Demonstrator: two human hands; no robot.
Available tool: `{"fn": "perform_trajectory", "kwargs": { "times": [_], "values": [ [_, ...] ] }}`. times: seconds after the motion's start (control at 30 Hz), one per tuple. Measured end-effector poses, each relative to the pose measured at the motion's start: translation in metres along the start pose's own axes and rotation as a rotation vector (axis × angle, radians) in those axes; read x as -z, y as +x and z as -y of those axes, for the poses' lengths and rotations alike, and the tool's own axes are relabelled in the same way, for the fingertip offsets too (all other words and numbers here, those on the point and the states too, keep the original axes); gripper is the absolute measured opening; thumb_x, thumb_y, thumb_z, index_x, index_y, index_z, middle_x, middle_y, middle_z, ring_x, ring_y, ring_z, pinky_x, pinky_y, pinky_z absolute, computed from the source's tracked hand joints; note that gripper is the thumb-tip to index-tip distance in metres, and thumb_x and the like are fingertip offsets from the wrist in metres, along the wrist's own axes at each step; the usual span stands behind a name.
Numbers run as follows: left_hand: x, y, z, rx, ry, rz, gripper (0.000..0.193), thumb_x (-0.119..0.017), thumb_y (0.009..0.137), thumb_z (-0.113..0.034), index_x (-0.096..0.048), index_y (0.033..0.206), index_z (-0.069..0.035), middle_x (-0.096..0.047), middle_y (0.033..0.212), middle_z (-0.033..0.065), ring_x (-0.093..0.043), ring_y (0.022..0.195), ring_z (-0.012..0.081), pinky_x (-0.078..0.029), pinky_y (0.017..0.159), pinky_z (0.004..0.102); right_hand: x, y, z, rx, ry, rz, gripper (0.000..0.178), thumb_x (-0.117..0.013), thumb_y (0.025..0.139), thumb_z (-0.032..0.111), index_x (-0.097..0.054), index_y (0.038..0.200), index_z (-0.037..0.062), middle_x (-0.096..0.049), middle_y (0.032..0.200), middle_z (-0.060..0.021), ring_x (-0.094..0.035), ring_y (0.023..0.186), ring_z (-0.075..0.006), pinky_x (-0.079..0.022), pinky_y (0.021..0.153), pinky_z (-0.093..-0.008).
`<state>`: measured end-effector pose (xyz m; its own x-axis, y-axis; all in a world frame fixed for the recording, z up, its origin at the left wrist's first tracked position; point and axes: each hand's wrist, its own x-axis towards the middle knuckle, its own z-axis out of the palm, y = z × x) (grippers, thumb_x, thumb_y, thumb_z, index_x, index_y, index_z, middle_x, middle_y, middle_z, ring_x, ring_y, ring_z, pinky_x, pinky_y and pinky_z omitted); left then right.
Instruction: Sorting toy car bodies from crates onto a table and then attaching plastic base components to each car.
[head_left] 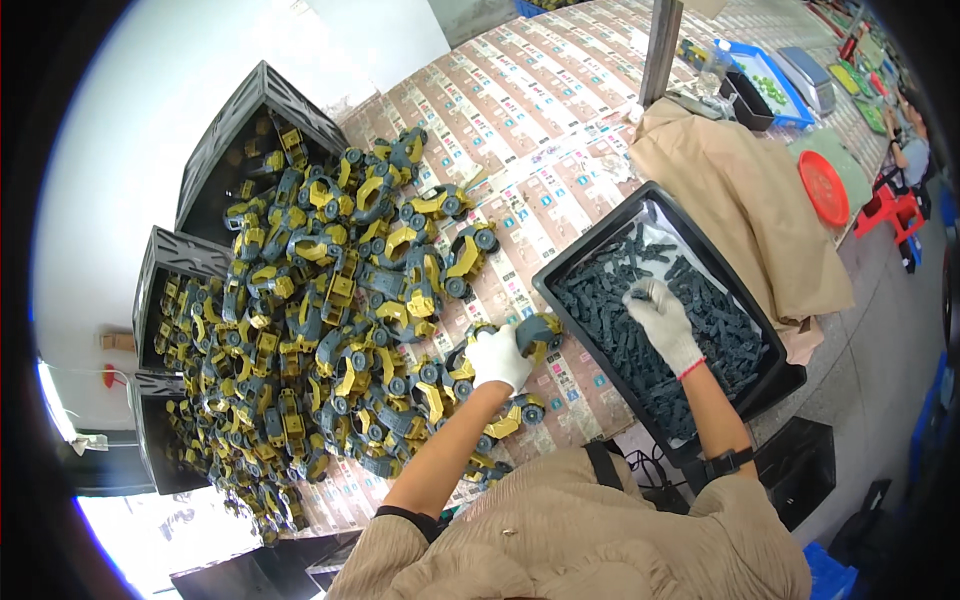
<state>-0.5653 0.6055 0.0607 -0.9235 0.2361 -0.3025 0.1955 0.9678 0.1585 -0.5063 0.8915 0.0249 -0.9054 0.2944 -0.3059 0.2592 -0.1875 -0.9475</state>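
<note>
My left hand (497,358), in a white knit glove, is closed on a yellow and dark grey toy vehicle (541,334) at the right edge of a big pile. Its fingers partly cover the toy. My right hand (660,318), gloved the same way, is over a black tray (597,361) of small dark grey plastic parts (715,318). Its fingers are curled together among the parts, and what they pinch is hidden. The heap of similar toy vehicles (340,290) spreads across the table to the left of my left hand.
Black crates (215,255) lie tipped on their sides behind the heap at the left. Brown cloth (740,190) lies beyond the tray, near a metal post (660,55). Farther right are a blue tray (805,118), a red round basket (823,188), a red stool (890,212) and another person (910,150).
</note>
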Motion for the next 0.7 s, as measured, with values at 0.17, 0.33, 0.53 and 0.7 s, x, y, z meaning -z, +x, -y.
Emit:
{"fn": "perform_trajectory", "kwargs": {
  "times": [0.17, 0.33, 0.53, 0.7],
  "values": [
    [-0.038, -0.032, 0.027, -0.383, 0.03, -0.238, 0.014, -0.066, 0.078, -0.01, -0.065, 0.09, -0.016, -0.068, 0.079, 0.0047, -0.065, 0.083, 0.0299, -0.044, 0.07, 0.0465, -0.043, -0.059, 0.028, -0.102, 0.22, 0.305, 0.032, -0.055, 0.1, 0.005, -0.049, 0.13, -0.003, -0.059, 0.094, -0.0025, -0.055, 0.08, -0.0083, -0.049, 0.076, -0.0249],
    [-0.044, -0.057, 0.046, -0.294, -0.262, -0.334, 0.051, -0.074, 0.067, -0.007, -0.069, 0.117, -0.018, -0.065, 0.099, 0.0122, -0.061, 0.097, 0.0376, -0.048, 0.08, 0.0493, -0.09, -0.095, 0.028, -0.227, -0.131, 0.468, 0.031, -0.055, 0.1, 0.01, -0.056, 0.128, -0.003, -0.062, 0.095, -0.0031, -0.057, 0.079, -0.009, -0.05, 0.074, -0.0272],
    [-0.05, -0.071, 0.067, -0.219, -0.361, -0.313, 0.051, -0.078, 0.069, -0.01, -0.07, 0.118, -0.019, -0.064, 0.125, 0.0148, -0.06, 0.115, 0.039, -0.05, 0.098, 0.0478, -0.115, -0.119, 0.017, 0.075, -0.735, 0.466, 0.036, -0.052, 0.099, 0.013, -0.06, 0.132, -0.0008, -0.07, 0.1, -0.019, -0.07, 0.092, -0.029, -0.053, 0.081, -0.0403],
    [-0.048, -0.063, 0.064, -0.283, -0.263, -0.24, 0.05, -0.075, 0.069, -0.008, -0.07, 0.118, -0.016, -0.064, 0.131, 0.013, -0.059, 0.123, 0.0356, -0.051, 0.098, 0.046, -0.105, -0.115, 0.0, 0.208, -1.058, 0.434, 0.033, -0.055, 0.102, 0.027, -0.064, 0.123, 0.0033, -0.071, 0.102, -0.0244, -0.068, 0.097, -0.0432, -0.052, 0.085, -0.0509]
  ]
}}
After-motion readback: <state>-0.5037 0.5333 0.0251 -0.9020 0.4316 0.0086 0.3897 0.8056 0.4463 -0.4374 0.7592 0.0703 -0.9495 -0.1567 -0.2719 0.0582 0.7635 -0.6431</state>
